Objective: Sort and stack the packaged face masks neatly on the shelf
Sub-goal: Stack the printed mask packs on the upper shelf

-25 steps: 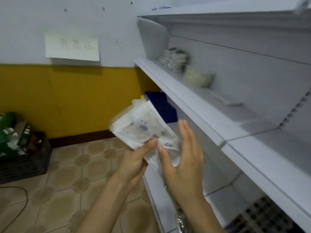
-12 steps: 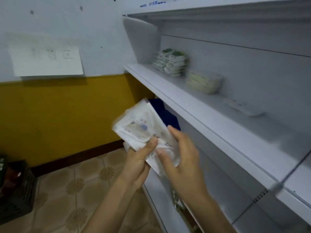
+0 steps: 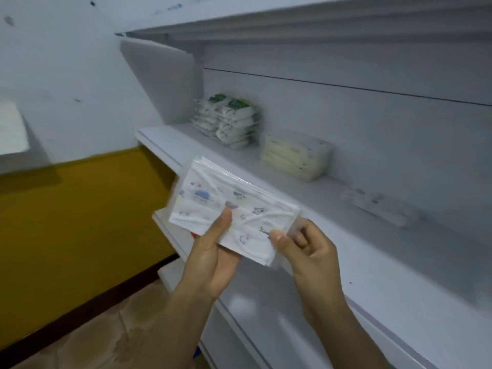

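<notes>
Centre frame: clear-wrapped pack of cartoon-print masks (image 3: 231,211), in the air in front of the white shelf (image 3: 372,275), not yet on it. The pack is tilted, its long side running from upper left to lower right.

The left hand (image 3: 213,259) grips it, thumb on the top face and fingers underneath. The right hand (image 3: 308,251) pinches the pack's lower-right end, thumb on top and fingers curled behind the wrapper flap.

On the shelf, upper centre, a stack of green-topped mask packs (image 3: 229,121) sits near the back panel. A cream mask stack (image 3: 295,158) is just to its right. Further right lies a flat clear pack (image 3: 380,209), too blurred to read its print.

Likely step: placing the printed pack.
- Level it first and keep both grips until it rests on the board, since the film looks slippery.
- Set it on its matching pile or on a bare stretch.
- Square its edges to the shelf front.
</notes>
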Tool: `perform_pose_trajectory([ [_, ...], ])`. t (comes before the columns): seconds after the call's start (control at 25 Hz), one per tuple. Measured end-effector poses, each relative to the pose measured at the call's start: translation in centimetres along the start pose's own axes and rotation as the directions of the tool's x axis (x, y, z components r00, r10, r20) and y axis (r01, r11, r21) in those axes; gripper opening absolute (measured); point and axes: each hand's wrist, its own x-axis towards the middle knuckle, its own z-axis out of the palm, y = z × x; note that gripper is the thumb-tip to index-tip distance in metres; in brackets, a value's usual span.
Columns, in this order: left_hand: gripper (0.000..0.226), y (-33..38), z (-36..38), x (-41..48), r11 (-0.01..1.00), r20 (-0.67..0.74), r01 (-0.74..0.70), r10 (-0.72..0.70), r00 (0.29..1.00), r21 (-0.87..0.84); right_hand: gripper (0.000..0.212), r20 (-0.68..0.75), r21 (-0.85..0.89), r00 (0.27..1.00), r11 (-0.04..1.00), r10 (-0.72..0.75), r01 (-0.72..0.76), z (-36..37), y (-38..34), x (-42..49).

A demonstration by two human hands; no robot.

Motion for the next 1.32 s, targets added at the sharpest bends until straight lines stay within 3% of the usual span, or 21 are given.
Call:
perform_pose_trajectory([
  [0.08,0.061,-0.4,-0.9,2.9,0.998,0.030,0.021,-0.023,0.999,0.056,0.016,-0.152,-0.102,0.986,0.994,-0.066,0.051,-2.4,0.0,1.6],
  [0.16,0.034,-0.9,-0.6,6.3,0.974,0.030,0.060,-0.068,0.997,0.218,0.018,-0.299,-0.204,0.944,0.976,-0.140,0.080,-5.3,-0.4,3.2],
  [0.24,0.018,-2.2,0.5,9.6,0.888,0.044,0.087,-0.120,0.992,0.452,0.018,-0.413,-0.271,0.893,0.960,-0.180,0.068,-7.7,-1.1,4.6],
  [0.44,0.031,-7.0,3.4,17.2,0.810,0.183,0.061,-0.204,0.962,0.583,0.024,-0.697,-0.301,0.671,0.952,-0.253,0.046,-11.7,-1.5,8.4],
  [0.6,0.028,-10.7,5.1,22.4,0.672,0.306,-0.015,-0.318,0.897,0.740,0.020,-0.837,-0.299,0.501,0.951,-0.221,-0.081,-15.1,-1.2,12.7],
  [0.68,0.018,-12.5,5.7,24.9,0.554,0.373,-0.101,-0.404,0.835,0.827,0.016,-0.838,-0.345,0.493,0.927,-0.233,-0.148,-17.0,-1.0,14.8],
  [0.8,0.071,-15.8,5.0,27.8,0.347,0.467,-0.328,-0.484,0.740,0.879,0.014,-0.859,-0.363,0.470,0.887,-0.201,-0.284,-20.0,0.2,17.1],
  [0.92,0.096,-17.9,4.1,29.1,0.184,0.439,-0.405,-0.509,0.740,0.896,0.031,-0.873,-0.395,0.449,0.817,-0.191,-0.420,-21.0,2.4,17.7],
  [1.04,0.077,-18.7,3.7,29.8,0.176,0.428,-0.399,-0.538,0.727,0.900,0.042,-0.850,-0.484,0.441,0.759,-0.288,-0.436,-19.9,3.6,17.4],
  [1.12,0.061,-19.4,3.5,30.0,0.151,0.434,-0.424,-0.531,0.727,0.893,0.066,-0.838,-0.513,0.458,0.716,-0.297,-0.473,-20.0,3.7,17.0],
  [1.24,0.064,-20.1,3.3,30.1,0.189,0.497,-0.463,-0.436,0.750,0.866,0.117,-0.771,-0.587,0.594,0.616,-0.228,-0.525,-21.0,4.3,15.9],
  [1.32,0.077,-19.9,3.4,30.0,0.234,0.517,-0.463,-0.446,0.730,0.855,0.135,-0.717,-0.635,0.660,0.598,-0.222,-0.488,-21.6,4.5,15.5],
])
